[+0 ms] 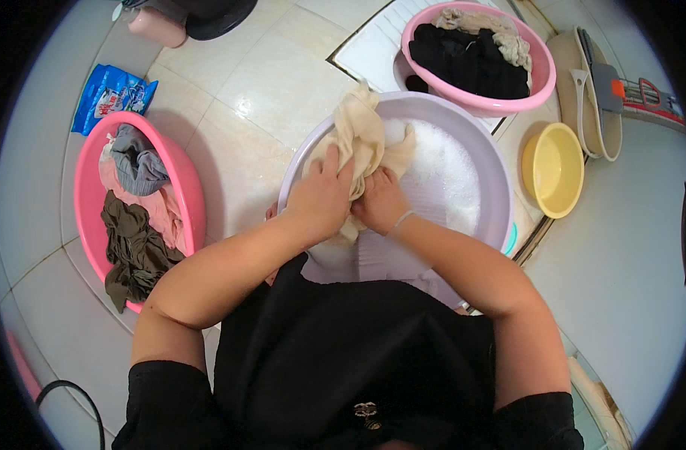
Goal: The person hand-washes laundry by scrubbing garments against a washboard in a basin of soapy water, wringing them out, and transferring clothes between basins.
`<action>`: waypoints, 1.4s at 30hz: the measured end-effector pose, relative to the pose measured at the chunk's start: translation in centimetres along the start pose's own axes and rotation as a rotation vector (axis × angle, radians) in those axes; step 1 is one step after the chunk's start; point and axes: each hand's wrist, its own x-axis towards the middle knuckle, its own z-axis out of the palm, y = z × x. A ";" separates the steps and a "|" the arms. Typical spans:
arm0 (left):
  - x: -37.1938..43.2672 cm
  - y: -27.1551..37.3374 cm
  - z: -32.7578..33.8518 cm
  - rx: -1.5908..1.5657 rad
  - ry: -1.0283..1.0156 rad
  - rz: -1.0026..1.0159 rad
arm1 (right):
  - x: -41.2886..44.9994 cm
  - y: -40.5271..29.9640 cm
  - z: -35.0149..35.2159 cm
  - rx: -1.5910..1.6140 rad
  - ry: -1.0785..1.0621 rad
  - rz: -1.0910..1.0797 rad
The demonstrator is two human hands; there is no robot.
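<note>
A wet cream-coloured cloth garment (357, 132) is bunched between my two hands over a lilac plastic basin (498, 169). My left hand (326, 194) grips its left side, fingers spread over the folds. My right hand (381, 199), with a light band at the wrist, is closed on the lower right folds close beside it. White suds (444, 169) float in the right part of the basin. The ridged surface of a washboard (385, 256) shows below my hands. One end of the garment reaches over the basin's far rim.
At left, a pink basin (196, 197) holds grey, pink and dark olive clothes, with a blue detergent bag (115, 95) behind it. Another pink basin (481, 107) with black and beige clothes stands at back right. A yellow basin (554, 169) and beige basins (607, 129) are at right.
</note>
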 end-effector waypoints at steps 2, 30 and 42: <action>0.0 -0.5 2.5 -0.018 -0.128 -0.048 | -0.1 -0.4 1.7 -0.385 0.316 -0.149; 1.6 0.3 8.2 0.023 0.504 0.002 | 5.0 4.0 -4.1 -0.564 -0.049 0.345; 4.2 -3.1 12.0 0.081 0.404 0.046 | 3.2 1.9 -2.7 -0.538 0.312 0.081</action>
